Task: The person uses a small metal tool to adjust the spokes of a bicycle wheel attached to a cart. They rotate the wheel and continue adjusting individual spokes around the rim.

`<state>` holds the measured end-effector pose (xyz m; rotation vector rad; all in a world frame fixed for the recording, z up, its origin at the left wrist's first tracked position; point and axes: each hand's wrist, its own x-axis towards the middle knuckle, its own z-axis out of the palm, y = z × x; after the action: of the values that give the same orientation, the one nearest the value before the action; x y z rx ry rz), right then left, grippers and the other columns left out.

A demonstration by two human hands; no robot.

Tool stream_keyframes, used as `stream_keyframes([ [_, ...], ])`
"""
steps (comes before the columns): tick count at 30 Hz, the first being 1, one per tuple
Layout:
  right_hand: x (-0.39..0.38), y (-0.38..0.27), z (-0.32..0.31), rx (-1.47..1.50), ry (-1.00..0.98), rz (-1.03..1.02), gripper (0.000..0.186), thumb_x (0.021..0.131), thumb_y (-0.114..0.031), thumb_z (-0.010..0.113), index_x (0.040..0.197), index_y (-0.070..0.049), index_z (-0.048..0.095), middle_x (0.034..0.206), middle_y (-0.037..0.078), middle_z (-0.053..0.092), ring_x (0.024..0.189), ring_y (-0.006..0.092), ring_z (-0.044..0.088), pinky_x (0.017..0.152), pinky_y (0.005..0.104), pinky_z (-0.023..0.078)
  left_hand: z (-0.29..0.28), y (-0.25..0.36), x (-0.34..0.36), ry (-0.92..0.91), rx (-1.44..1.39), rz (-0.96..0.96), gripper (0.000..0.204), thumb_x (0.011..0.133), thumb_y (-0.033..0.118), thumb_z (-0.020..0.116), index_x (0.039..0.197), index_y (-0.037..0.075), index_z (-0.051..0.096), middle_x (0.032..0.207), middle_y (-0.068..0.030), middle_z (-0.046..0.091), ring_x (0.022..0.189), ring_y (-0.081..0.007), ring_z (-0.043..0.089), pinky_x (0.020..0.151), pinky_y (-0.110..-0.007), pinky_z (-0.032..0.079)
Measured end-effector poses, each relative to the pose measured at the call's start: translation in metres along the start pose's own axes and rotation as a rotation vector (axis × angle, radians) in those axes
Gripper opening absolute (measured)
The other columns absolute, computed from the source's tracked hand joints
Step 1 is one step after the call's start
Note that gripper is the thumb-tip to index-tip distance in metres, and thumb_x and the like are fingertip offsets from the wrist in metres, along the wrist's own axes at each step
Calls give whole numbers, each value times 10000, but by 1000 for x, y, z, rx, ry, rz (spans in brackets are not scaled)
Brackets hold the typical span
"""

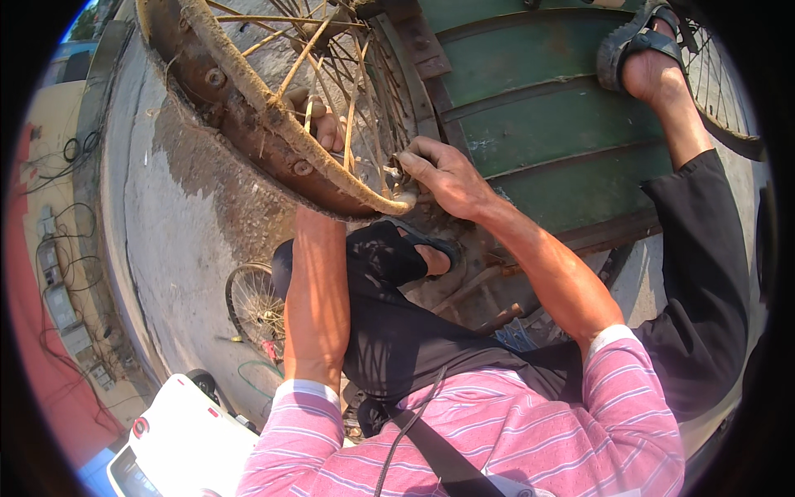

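Observation:
A rusty, mud-caked spoked wheel rim [302, 166] stands before me at the upper left, with no tyre visible on the part I see. My left hand [327, 128] reaches under the rim and in among the spokes. Its fingers are curled, partly hidden by the spokes, and what they grip cannot be made out. At the rim's near right end, my right hand [443, 176] is closed, thumb against forefinger, beside the lower spokes [383, 141]. Whatever is pinched there is too small to name.
Right of the wheel lies a green ribbed metal panel [530, 124] with a rusty frame. My sandalled foot [642, 62] rests at its far right, near another spoked wheel [725, 83]. A small wheel [257, 302] lies on the concrete. A white vehicle part [186, 439] is at lower left.

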<state>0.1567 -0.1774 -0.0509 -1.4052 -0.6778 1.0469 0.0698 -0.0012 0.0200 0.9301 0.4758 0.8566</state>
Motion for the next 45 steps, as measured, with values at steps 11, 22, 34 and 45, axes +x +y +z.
stream_keyframes([
  [11, 0, 0, 1, 5, 11, -45, 363, 1082, -367, 615, 1010, -12, 640, 781, -18, 544, 729, 88, 481, 650, 308, 428, -15, -12, -11, 27, 180, 65, 257, 1124, 251, 580, 1072, 7, 642, 708, -20, 508, 543, -82, 449, 449, -247, 345],
  [22, 1, 3, 0, -25, 15, 11, 477, 1050, -439, 616, 1060, 31, 693, 938, 138, 712, 903, 216, 641, 819, 401, 509, -53, 20, -34, -221, 976, -409, 311, 1036, 374, 724, 1022, 63, 713, 837, -16, 684, 708, -93, 633, 622, -266, 521],
  [34, 0, 0, -1, 37, 4, -1, 412, 1043, -424, 690, 1020, -14, 656, 794, 1, 584, 712, 93, 545, 642, 305, 497, -48, 39, -36, -443, 1080, -258, 230, 946, 172, 827, 1077, 45, 688, 872, 12, 654, 807, -89, 587, 709, -301, 507],
  [45, -1, -2, -2, 106, 31, 120, 483, 951, -479, 759, 958, 1, 712, 889, 68, 701, 839, 152, 636, 747, 348, 509, -19, 44, -49, -564, 1273, 12, 132, 921, 138, 722, 942, 19, 668, 758, -18, 610, 695, -89, 563, 615, -299, 459],
])
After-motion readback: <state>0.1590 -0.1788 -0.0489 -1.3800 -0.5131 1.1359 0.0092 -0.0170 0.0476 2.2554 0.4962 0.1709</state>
